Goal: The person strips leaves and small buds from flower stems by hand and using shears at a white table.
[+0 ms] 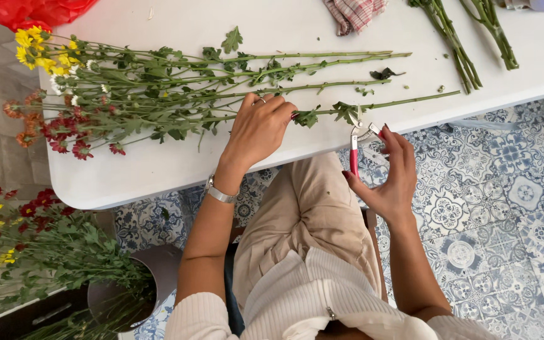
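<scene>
Green stem lies lengthwise along the surface's near edge; my left hand pins it, my right hand grips red-handled shears just beside it.

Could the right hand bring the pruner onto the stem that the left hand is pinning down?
Probably yes. The right hand holds the pruner right beside the stem, just past the left hand, and nothing lies between blades and stem.
</scene>
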